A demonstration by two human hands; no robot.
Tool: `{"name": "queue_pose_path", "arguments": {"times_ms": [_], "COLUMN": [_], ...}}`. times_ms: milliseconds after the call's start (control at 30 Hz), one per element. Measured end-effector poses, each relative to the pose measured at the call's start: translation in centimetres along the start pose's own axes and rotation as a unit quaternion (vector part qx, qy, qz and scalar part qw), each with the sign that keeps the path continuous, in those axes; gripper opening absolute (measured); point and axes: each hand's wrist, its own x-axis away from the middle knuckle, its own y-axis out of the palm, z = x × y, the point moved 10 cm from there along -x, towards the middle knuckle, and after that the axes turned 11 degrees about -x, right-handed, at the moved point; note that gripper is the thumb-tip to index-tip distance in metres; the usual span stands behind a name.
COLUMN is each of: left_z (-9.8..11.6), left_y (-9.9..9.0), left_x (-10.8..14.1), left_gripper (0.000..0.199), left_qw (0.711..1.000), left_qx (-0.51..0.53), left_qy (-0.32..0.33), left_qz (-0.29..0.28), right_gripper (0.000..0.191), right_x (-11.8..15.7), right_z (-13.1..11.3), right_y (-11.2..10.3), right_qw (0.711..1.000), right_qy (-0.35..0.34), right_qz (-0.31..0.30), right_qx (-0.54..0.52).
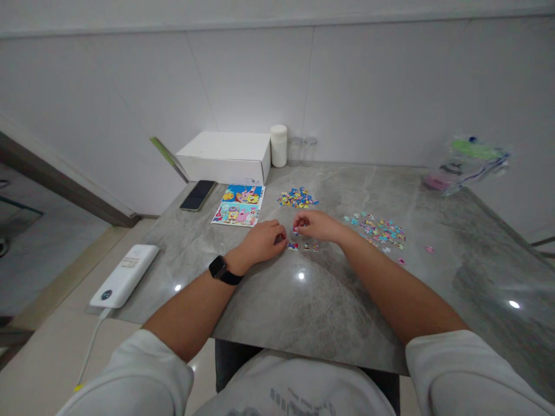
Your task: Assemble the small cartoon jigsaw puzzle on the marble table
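My right hand (310, 225) pinches a small jigsaw puzzle piece (295, 231) just above the grey tabletop. Curled on the table to its left, my left hand (269, 240) wears a black watch at the wrist; its fingertips rest beside a red and blue puzzle piece (293, 247), and whether they grip anything is hidden. Two more loose pieces (311, 247) lie in a row to the right of that one. Behind the hands is a heap of blue and yellow pieces (297, 198). A pink and pale blue heap (384, 231) spreads beyond my right forearm. The printed picture sheet (239, 205) lies behind my left hand.
A phone (198, 195) and a white box (228, 153) are at the back left, near a white bottle (278, 145) and two clear glasses (302, 150). A plastic bag (466, 164) stands at the back right. At the left edge lies a white power bank (125, 276) with a cable.
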Motion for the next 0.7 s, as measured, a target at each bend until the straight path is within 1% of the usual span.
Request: {"name": "queue_pose_path", "arguments": {"times_ms": [100,167,467,700], "left_z": [0.8,1.1,0.7,0.8], "left_y": [0.2,0.5,0.9,1.1], "left_x": [0.1,0.2,0.1,0.1], "left_gripper": [0.016,0.017,0.016,0.014], "left_qw": [1.000,0.999,0.999,1.000], "left_qx": [0.009,0.015,0.014,0.010], "left_qy": [0.026,0.038,0.027,0.021], "left_qz": [-0.007,-0.013,-0.022,-0.020], "right_gripper": [0.012,0.013,0.011,0.013], "right_x": [0.1,0.1,0.2,0.2], "right_z": [0.4,0.5,0.7,0.5], "right_y": [1.4,1.8,2.6,2.7], "right_qw": [0.999,0.998,0.996,0.992], "right_qy": [0.024,0.036,0.053,0.049], "right_qz": [-0.041,-0.053,-0.053,-0.035], "right_qx": [0.009,0.012,0.055,0.113]}}
